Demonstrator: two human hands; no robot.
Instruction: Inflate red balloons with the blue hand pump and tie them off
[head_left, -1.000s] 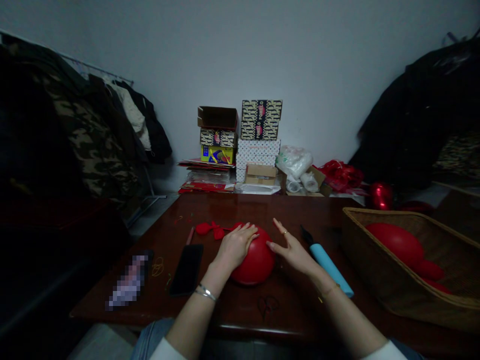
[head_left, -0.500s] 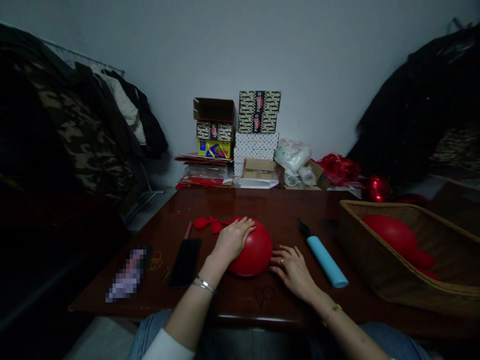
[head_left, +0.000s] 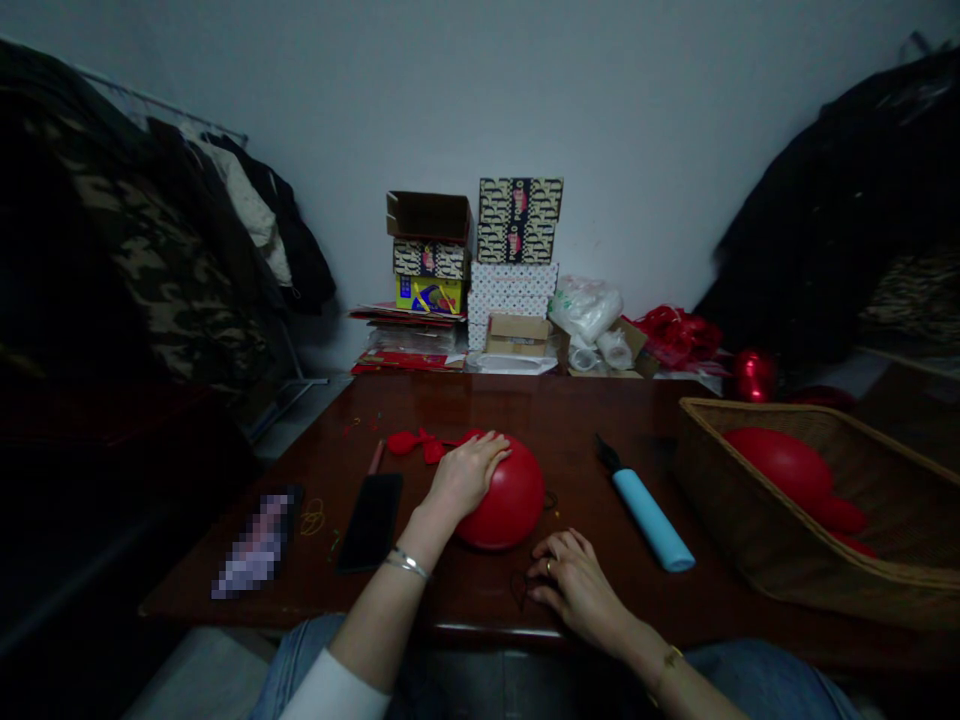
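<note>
My left hand [head_left: 465, 475] lies flat on the left side of an inflated red balloon [head_left: 510, 505] in the middle of the dark wooden table [head_left: 570, 420], fingers stretched over it. My right hand [head_left: 574, 585] rests near the table's front edge, just below the balloon, fingers curled down onto a thin dark string or band [head_left: 519, 588] on the wood. What the fingertips pinch is too small to make out. A light blue hand pump [head_left: 649, 520] lies to the right of the balloon.
A wicker basket [head_left: 712, 480] at the right holds inflated red balloons [head_left: 784, 465]. Flat red balloons [head_left: 416, 445], a black phone [head_left: 370, 520], rubber bands [head_left: 313, 520] and a blurred item lie at the left. Stacked boxes [head_left: 514, 265] stand behind the table. Clothes hang on both sides.
My right hand has left the balloon's right side and drawn back toward the front edge, curling its fingers down onto the table. My left hand has stayed on the balloon.
</note>
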